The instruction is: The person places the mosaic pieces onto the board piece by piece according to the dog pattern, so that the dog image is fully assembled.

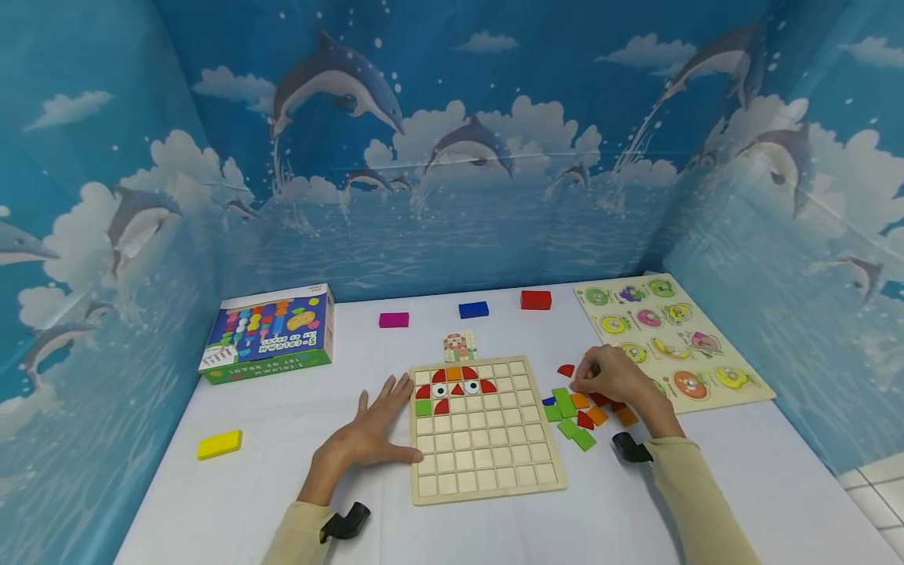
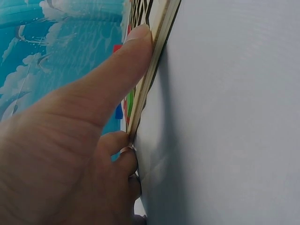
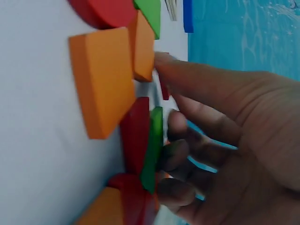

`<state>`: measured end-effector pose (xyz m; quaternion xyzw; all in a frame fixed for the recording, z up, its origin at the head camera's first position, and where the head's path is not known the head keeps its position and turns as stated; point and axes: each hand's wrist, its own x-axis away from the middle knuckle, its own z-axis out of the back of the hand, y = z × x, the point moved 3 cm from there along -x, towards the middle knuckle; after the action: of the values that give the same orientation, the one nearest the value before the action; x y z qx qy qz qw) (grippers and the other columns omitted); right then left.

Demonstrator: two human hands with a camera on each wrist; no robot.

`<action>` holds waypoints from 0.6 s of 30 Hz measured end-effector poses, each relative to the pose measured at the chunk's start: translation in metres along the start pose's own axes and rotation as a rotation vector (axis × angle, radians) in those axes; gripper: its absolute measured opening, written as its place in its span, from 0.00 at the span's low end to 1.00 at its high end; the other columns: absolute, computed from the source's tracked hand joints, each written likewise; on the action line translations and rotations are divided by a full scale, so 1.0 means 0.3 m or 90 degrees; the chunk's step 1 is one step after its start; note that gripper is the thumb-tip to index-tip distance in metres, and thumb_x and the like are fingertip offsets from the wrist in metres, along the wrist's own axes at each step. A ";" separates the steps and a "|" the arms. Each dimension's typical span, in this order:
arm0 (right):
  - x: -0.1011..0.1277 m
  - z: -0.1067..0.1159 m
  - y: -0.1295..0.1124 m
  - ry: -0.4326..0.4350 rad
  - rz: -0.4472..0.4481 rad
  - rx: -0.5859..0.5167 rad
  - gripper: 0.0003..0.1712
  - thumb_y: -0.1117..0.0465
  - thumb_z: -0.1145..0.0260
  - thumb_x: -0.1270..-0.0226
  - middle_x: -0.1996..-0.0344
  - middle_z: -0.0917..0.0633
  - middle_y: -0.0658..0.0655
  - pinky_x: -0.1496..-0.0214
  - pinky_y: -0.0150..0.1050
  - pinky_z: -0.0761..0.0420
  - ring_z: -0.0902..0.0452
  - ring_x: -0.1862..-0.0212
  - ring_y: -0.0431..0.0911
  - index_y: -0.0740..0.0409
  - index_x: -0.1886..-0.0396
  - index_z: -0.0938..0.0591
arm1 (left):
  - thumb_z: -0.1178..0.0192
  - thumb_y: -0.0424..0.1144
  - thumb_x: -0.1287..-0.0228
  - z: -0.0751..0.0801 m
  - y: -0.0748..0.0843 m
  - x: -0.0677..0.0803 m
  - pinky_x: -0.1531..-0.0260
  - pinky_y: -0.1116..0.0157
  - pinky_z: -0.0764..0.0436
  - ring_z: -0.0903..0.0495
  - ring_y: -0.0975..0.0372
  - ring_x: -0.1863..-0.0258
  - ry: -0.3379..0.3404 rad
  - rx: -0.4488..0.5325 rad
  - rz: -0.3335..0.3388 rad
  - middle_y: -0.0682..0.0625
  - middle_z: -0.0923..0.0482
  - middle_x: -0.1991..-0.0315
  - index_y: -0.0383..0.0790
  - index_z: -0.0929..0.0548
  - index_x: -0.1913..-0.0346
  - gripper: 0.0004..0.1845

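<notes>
My left hand (image 1: 374, 430) lies with fingers spread beside a wooden grid board (image 1: 487, 494), its thumb on the left rim and fingertips along the upper left edge. Near the board's top sit red curved pieces (image 1: 488, 386), an orange square (image 1: 453, 374), two eye pieces (image 1: 472, 388) and a green square (image 1: 423, 407). To the right, my right hand (image 1: 614, 377) reaches down over a pile of loose pieces. In the right wrist view its bent fingertips are right at a green piece (image 3: 154, 150), with a gap between thumb and fingers. Orange blocks (image 3: 105, 79) lie close by.
A small pattern card (image 1: 461, 346) lies behind the board. Magenta (image 1: 394, 320), blue (image 1: 473, 310) and red (image 1: 536, 300) blocks stand farther back. A bead-set box (image 1: 268, 333) and a yellow block (image 1: 220, 445) are at left, a fruit puzzle board (image 1: 706, 353) at right.
</notes>
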<state>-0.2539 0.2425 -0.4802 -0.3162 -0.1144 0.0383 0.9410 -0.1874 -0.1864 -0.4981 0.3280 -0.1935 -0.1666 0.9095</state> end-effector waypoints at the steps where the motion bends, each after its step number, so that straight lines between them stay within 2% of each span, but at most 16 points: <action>1: -0.004 0.000 0.002 0.015 0.006 0.003 0.12 0.60 0.18 0.35 0.72 0.22 0.55 0.66 0.38 0.25 0.25 0.65 0.48 0.59 0.63 0.14 | 0.16 0.56 0.45 0.000 0.004 -0.001 0.18 0.37 0.76 0.67 0.49 0.11 -0.002 -0.002 0.004 0.49 0.59 0.10 0.45 0.49 0.11 0.67; 4: -0.024 -0.003 0.006 0.057 0.029 0.008 0.14 0.59 0.18 0.35 0.70 0.22 0.55 0.62 0.40 0.24 0.25 0.62 0.49 0.60 0.56 0.13 | 0.16 0.55 0.46 -0.001 0.008 -0.004 0.18 0.37 0.76 0.67 0.49 0.11 -0.001 -0.002 0.008 0.49 0.59 0.10 0.45 0.49 0.11 0.67; 8: -0.046 -0.012 0.007 0.066 0.057 0.018 0.13 0.62 0.19 0.34 0.66 0.19 0.55 0.56 0.42 0.21 0.24 0.58 0.51 0.60 0.52 0.11 | 0.16 0.57 0.48 -0.014 -0.018 -0.015 0.18 0.37 0.77 0.68 0.51 0.11 0.006 0.001 0.002 0.52 0.60 0.10 0.47 0.49 0.11 0.68; 13: -0.059 -0.015 0.001 0.045 0.073 0.036 0.09 0.64 0.20 0.34 0.66 0.18 0.55 0.53 0.44 0.19 0.24 0.58 0.50 0.60 0.58 0.11 | 0.15 0.59 0.51 -0.033 -0.058 -0.031 0.18 0.39 0.77 0.69 0.55 0.11 0.020 -0.004 -0.004 0.56 0.61 0.10 0.52 0.50 0.11 0.70; 18: -0.063 -0.016 -0.010 0.027 0.079 0.039 0.09 0.64 0.19 0.35 0.68 0.19 0.54 0.57 0.41 0.20 0.25 0.60 0.50 0.59 0.62 0.14 | 0.16 0.60 0.50 -0.023 -0.041 -0.020 0.18 0.39 0.77 0.69 0.53 0.11 0.013 -0.005 -0.003 0.54 0.61 0.10 0.51 0.50 0.11 0.70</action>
<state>-0.2711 0.2348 -0.4856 -0.2942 -0.0733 0.0935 0.9483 -0.1917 -0.1892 -0.5125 0.3265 -0.1824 -0.1663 0.9124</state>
